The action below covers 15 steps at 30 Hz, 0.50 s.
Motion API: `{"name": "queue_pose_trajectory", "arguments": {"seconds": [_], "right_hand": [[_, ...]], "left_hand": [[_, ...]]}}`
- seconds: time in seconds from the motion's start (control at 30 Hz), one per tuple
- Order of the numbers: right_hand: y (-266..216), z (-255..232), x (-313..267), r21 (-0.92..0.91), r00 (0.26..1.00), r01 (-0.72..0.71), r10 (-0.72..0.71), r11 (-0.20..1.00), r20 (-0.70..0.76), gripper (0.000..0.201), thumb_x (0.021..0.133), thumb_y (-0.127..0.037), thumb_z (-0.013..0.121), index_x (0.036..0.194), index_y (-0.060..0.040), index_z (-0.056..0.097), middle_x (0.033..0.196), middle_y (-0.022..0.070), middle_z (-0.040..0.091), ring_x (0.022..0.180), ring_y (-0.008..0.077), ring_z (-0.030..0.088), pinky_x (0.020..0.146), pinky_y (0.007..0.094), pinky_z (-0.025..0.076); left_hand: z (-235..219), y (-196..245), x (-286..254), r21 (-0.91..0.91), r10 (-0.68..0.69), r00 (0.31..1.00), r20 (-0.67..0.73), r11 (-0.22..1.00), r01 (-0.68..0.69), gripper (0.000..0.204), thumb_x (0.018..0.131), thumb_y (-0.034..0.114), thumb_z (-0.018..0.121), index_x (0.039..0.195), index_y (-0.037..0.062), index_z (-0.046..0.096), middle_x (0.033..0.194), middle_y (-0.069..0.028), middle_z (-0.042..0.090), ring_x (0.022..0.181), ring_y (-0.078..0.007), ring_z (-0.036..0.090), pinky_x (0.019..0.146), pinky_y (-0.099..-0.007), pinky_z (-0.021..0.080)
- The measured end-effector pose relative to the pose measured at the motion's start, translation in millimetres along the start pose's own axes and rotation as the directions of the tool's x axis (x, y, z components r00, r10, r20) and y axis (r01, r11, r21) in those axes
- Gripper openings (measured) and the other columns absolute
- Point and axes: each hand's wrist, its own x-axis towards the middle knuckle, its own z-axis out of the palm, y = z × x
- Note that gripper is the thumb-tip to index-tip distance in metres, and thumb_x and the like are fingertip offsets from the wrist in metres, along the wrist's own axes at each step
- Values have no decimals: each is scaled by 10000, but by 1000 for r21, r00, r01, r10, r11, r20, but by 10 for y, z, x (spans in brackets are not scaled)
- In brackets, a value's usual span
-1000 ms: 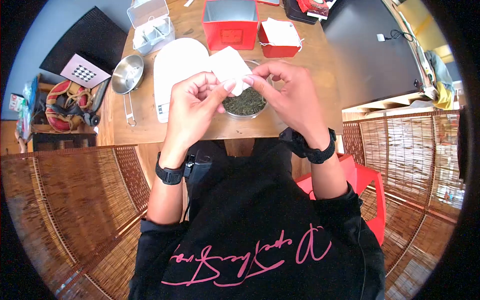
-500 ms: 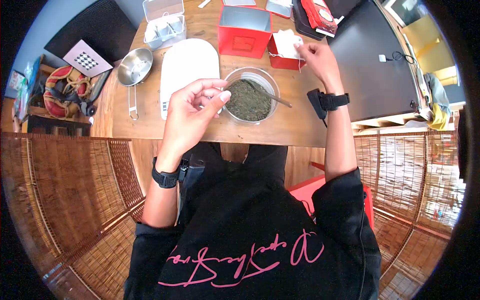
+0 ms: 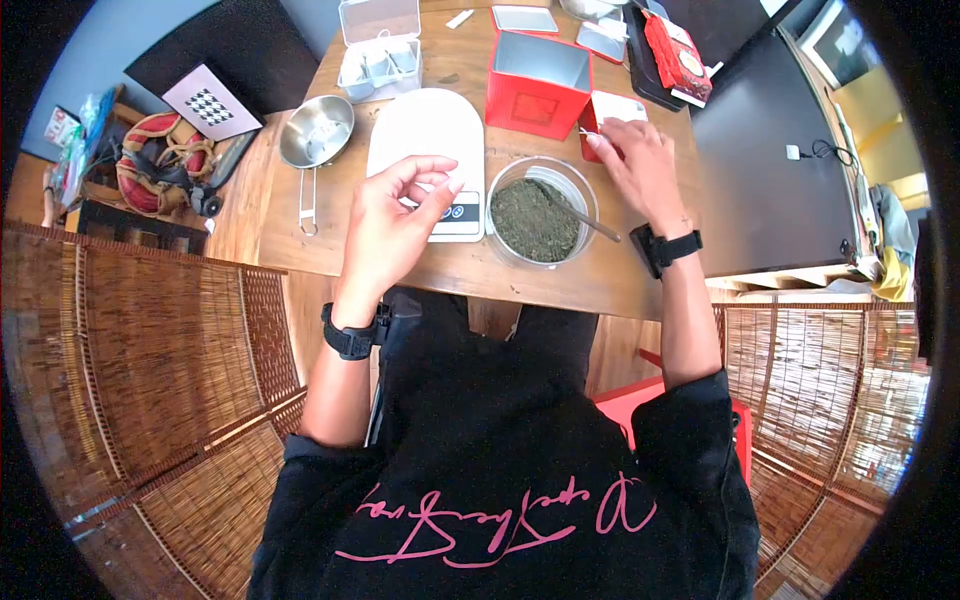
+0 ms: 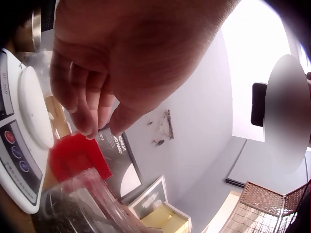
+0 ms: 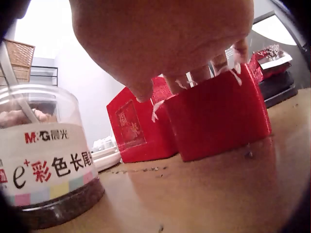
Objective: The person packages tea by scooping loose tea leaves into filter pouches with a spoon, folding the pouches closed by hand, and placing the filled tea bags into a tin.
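Note:
My right hand [image 3: 640,168] is over a small red box [image 5: 218,116], its fingers reaching down past the rim and its thumb apart from them at the near left corner. The fingertips are hidden behind the box wall. White bags [image 3: 622,105] show inside, and white strings [image 5: 155,111] hang over the edge. Raised above a white digital kitchen scale [image 3: 425,130], my left hand [image 3: 400,215] has loosely curled fingers and a gap between thumb and forefinger, with nothing in it. Between the hands stands a clear plastic tub [image 3: 540,160] of dark green dried leaves [image 3: 535,215], a spoon handle [image 3: 603,229] leaning out.
A tall open red box [image 3: 535,108] stands behind the tub. At the back left is a clear plastic container [image 3: 405,85] with white bags inside. A metal pan with a wire handle [image 3: 318,130] lies left of the scale. A red packet [image 3: 678,55] rests on a black tray.
A white bag was between both hands at first. The right hand then carried it to the small red box and now reaches lower there. The left hand stays near the scale, holding nothing.

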Motion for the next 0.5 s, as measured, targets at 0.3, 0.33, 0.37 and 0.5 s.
{"name": "queue_pose_trajectory", "arguments": {"seconds": [0.3, 0.33, 0.37, 0.5], "right_hand": [[19, 197, -5, -1, 995, -73, 73, 997, -68, 354, 969, -383, 632, 1177, -122, 747, 1248, 73, 712, 1146, 265, 605, 1009, 465, 367], [19, 208, 18, 27, 993, -98, 99, 995, -71, 355, 963, -381, 641, 1173, -115, 746, 1242, 76, 713, 1146, 266, 604, 1011, 462, 364], [22, 211, 52, 55, 990, -120, 124, 991, -73, 356, 958, -378, 650, 1169, -108, 746, 1237, 79, 714, 1146, 268, 603, 1013, 459, 362], [57, 210, 129, 78, 991, -126, 129, 989, -35, 467, 917, -464, 684, 1161, -70, 739, 1229, 107, 713, 1161, 272, 595, 1041, 446, 342]], "left_hand": [[136, -74, -159, 100, -25, 995, 99, 995, 16, 366, 860, 97, 809, 1207, 33, 716, 924, -14, 715, 723, -34, 577, 654, -205, 489], [156, -39, -180, 98, -21, 995, 95, 995, 11, 366, 860, 97, 809, 1207, 33, 716, 924, -14, 715, 723, -34, 577, 654, -205, 489], [184, 51, -208, 136, -25, 991, 133, 991, 7, 451, 815, 112, 848, 1235, 40, 703, 960, -22, 706, 717, -39, 579, 647, -210, 491], [284, 101, -235, 220, 75, 985, 156, 969, -109, 751, 643, 225, 962, 1308, 53, 661, 1052, -56, 671, 656, -97, 579, 628, -269, 516]]}}
